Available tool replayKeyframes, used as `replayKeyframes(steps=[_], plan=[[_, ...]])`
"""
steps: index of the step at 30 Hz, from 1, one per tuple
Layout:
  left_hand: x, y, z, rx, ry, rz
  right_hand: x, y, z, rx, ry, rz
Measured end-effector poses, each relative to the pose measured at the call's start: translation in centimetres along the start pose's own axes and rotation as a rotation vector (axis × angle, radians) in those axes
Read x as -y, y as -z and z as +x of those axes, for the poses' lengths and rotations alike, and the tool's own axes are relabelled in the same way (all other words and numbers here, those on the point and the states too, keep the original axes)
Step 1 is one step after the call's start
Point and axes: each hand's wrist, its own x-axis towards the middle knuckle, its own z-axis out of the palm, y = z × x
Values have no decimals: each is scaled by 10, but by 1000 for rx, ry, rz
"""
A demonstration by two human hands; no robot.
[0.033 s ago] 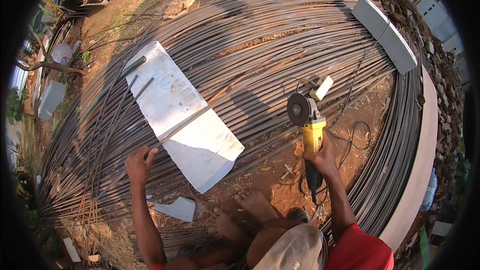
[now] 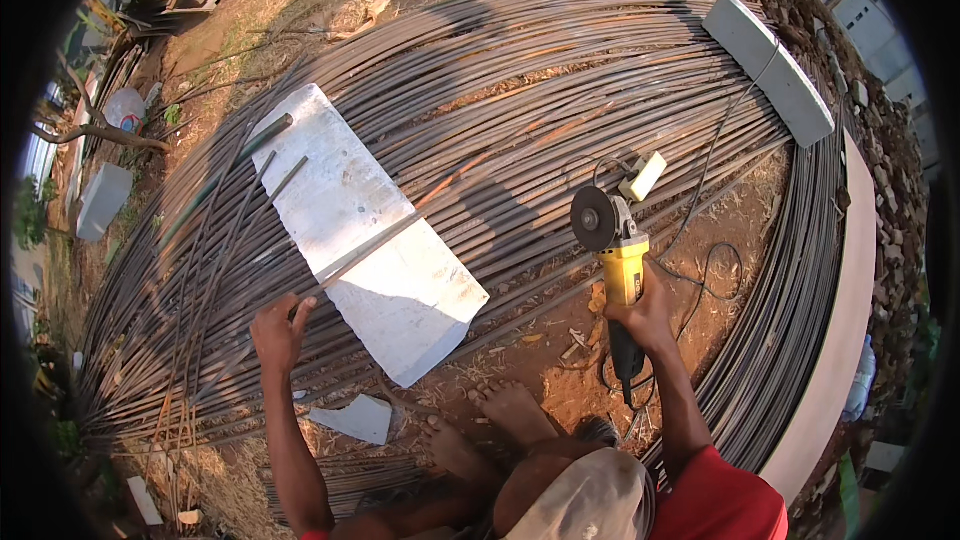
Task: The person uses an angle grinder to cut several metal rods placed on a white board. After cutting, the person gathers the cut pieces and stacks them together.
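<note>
My right hand [image 2: 640,320] grips a yellow-and-black angle grinder [image 2: 622,270] by its body, its dark disc [image 2: 593,217] pointing up and away from me. My left hand [image 2: 280,325] is closed on a steel bar [image 2: 370,248] that lies slanting across a pale, flat slab [image 2: 370,300]. Shorter bar ends [image 2: 285,175] and a greenish bar [image 2: 230,164] rest on the slab's far end. Beside the grinder's head sits a cream power socket block [image 2: 642,177], with dark cable looping down past the grinder.
Long steel rods [image 2: 520,100] cover much of the ground, bundled tighter at right [image 2: 780,320]. A pale block [image 2: 765,65] weighs them down. A broken piece [image 2: 355,420] lies near my bare feet [image 2: 505,410]. A long board [image 2: 830,360] edges the right; branches and debris lie left.
The grinder's head has tilted very slightly to the left in my right hand. The rest looks the same.
</note>
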Motion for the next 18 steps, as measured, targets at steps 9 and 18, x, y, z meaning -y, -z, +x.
replayKeyframes(steps=[9, 18], plan=[[-1, 2, 1, 23, 71, -26, -13, -29, 9, 85, 54, 108], [4, -32, -2, -5, 39, -116, 17, -39, 38, 171, 75, -76]])
